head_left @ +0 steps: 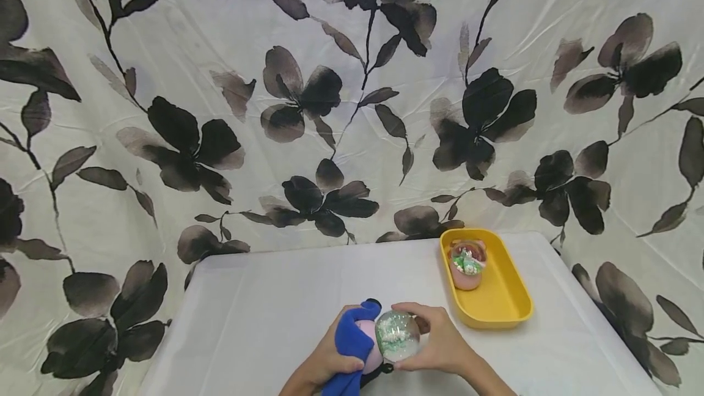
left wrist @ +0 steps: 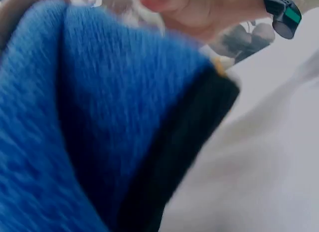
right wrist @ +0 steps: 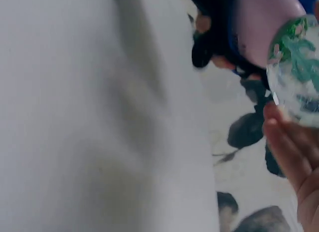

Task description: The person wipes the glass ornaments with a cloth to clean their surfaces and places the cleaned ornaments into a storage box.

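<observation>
A snow globe (head_left: 397,336) with a clear dome, glitter and green figures inside is held on its side over the front of the table. My left hand (head_left: 323,354) grips its pink base (right wrist: 264,27) through a blue cloth (head_left: 352,338). The fuzzy cloth, with its black edging, fills much of the left wrist view and hides most of that hand there. My right hand (head_left: 440,340) holds the dome between thumb and fingers. In the right wrist view, its fingertips (right wrist: 273,112) touch the glass.
On the white table (head_left: 275,286), a yellow tray (head_left: 508,292) stands at the back right. A second snow globe (head_left: 467,264) with a pink base lies in its left part. A floral curtain (head_left: 407,109) hangs behind the table.
</observation>
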The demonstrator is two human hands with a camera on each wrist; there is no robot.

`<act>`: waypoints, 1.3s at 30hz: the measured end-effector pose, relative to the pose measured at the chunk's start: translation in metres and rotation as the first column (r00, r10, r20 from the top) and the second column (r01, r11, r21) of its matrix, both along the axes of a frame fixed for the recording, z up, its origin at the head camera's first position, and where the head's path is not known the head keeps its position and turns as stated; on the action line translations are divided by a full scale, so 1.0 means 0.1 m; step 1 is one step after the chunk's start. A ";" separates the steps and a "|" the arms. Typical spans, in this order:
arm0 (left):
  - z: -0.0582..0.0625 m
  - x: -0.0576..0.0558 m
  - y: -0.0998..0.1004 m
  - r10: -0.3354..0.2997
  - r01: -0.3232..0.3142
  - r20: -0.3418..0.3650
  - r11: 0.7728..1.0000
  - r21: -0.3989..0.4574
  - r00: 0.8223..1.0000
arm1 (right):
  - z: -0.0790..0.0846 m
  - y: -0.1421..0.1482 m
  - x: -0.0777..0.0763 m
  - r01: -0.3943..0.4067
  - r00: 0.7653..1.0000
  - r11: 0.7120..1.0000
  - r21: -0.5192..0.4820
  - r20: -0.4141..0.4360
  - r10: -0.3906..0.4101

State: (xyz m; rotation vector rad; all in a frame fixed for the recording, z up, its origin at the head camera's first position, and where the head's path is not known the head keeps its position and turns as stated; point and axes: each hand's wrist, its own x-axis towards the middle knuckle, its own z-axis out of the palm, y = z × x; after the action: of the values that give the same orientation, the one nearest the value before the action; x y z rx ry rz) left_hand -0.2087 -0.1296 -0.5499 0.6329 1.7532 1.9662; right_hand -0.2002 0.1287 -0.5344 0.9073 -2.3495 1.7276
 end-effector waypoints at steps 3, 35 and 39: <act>0.05 -0.05 -0.02 0.051 -0.055 -0.061 0.996 -0.067 0.997 | 0.01 -0.09 -0.07 0.118 0.982 0.992 0.033 0.142 -0.121; -0.26 0.09 -0.02 0.157 -0.186 -0.153 0.962 -0.199 0.976 | -0.03 -0.50 0.13 0.512 0.719 0.839 0.185 0.442 -0.536; -0.22 0.07 -0.11 0.252 -0.279 -0.155 0.944 -0.180 0.955 | 0.04 -0.46 0.11 0.576 0.676 0.785 0.229 0.407 -0.615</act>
State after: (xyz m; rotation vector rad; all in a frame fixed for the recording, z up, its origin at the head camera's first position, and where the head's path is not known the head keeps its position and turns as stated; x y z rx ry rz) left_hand -0.2016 -0.1404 -0.5722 0.4853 2.1840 1.9188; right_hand -0.1894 0.0831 -0.5306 -0.3421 -2.5683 1.6701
